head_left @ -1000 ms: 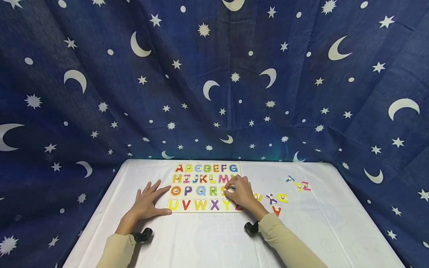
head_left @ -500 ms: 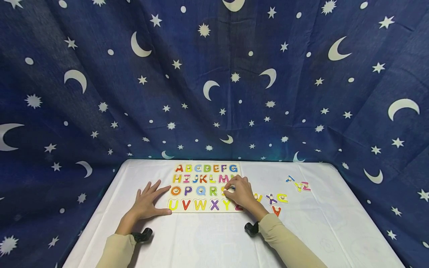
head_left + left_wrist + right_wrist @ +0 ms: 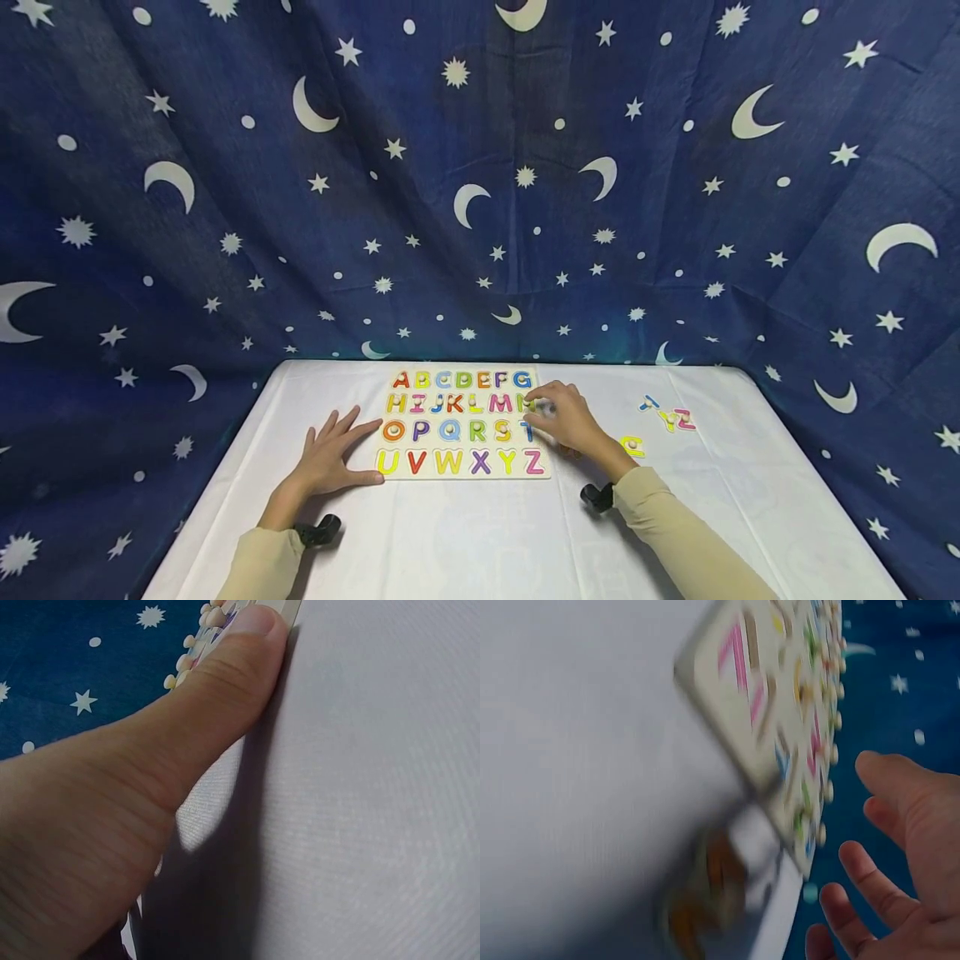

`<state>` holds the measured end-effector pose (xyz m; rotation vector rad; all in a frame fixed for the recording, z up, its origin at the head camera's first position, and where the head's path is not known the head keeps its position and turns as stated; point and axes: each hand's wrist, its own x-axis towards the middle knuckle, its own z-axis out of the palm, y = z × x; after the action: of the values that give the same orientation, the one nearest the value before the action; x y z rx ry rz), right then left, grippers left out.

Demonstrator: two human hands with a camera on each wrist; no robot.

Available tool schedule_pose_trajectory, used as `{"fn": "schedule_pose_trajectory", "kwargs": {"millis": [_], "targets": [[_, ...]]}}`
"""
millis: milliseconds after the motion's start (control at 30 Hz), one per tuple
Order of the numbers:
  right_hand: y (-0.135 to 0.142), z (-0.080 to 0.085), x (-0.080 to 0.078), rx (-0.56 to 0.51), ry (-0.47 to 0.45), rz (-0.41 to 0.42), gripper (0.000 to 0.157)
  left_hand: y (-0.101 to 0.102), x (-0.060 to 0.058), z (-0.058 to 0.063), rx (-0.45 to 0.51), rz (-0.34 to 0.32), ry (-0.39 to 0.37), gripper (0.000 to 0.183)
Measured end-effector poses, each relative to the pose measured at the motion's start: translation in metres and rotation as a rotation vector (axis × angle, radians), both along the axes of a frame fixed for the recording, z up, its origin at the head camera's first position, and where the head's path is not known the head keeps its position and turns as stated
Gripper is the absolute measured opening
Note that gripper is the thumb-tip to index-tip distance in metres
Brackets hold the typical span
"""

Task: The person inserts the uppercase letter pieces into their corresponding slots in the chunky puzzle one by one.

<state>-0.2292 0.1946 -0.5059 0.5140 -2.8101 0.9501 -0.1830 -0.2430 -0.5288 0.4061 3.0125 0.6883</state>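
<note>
A wooden alphabet puzzle board [image 3: 432,463] lies on the table. Its upper letters and the S [image 3: 503,431] bear knobs; the bottom row shows painted letters without knobs. My left hand [image 3: 326,457] rests at the board's left edge with fingers spread, and the thumb [image 3: 236,664] touches the near corner. My right hand [image 3: 570,419] hovers over the board's right edge beside the N and T, its fingers apart with nothing between them, as the right wrist view also shows. Below it a blurred orange-brown letter piece [image 3: 724,862] lies on the table.
Right of the board lie loose letter pieces: a yellow one [image 3: 632,447], a blue one [image 3: 648,403], a yellow Y [image 3: 666,419] and a pink Z [image 3: 684,418]. My right hand and forearm cover part of the table there. A starry blue curtain [image 3: 420,208] hangs behind the white table.
My right hand has left the S piece and moved right, its fingers parting. The hand and arm now hide loose pieces that showed beside the board. My left hand has stayed put.
</note>
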Motion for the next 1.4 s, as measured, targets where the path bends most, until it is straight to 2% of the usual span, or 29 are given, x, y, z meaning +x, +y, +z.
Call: {"fn": "schedule_pose_trajectory", "kwargs": {"millis": [167, 333, 533, 733, 1100, 1400], "targets": [[0.038, 0.007, -0.003, -0.014, 0.015, -0.012, 0.038, 0.000, 0.000, -0.002, -0.001, 0.002, 0.003, 0.101], [0.080, 0.006, -0.008, -0.025, 0.039, -0.045, 0.044, 0.000, 0.000, -0.002, 0.003, -0.001, 0.008, 0.100], [0.125, 0.003, -0.008, -0.037, 0.062, -0.118, 0.042, 0.000, 0.000, -0.004, 0.011, -0.003, -0.001, 0.101], [0.157, -0.004, -0.006, -0.011, 0.069, -0.188, 0.038, -0.001, 0.000, -0.004, 0.015, 0.000, 0.004, 0.100], [0.190, -0.017, -0.003, 0.049, -0.058, -0.341, 0.028, 0.000, -0.001, -0.002, -0.003, -0.009, 0.006, 0.100], [0.189, -0.018, -0.002, 0.061, -0.082, -0.402, 0.025, 0.000, -0.001, -0.003, -0.010, 0.000, -0.001, 0.101]]}}
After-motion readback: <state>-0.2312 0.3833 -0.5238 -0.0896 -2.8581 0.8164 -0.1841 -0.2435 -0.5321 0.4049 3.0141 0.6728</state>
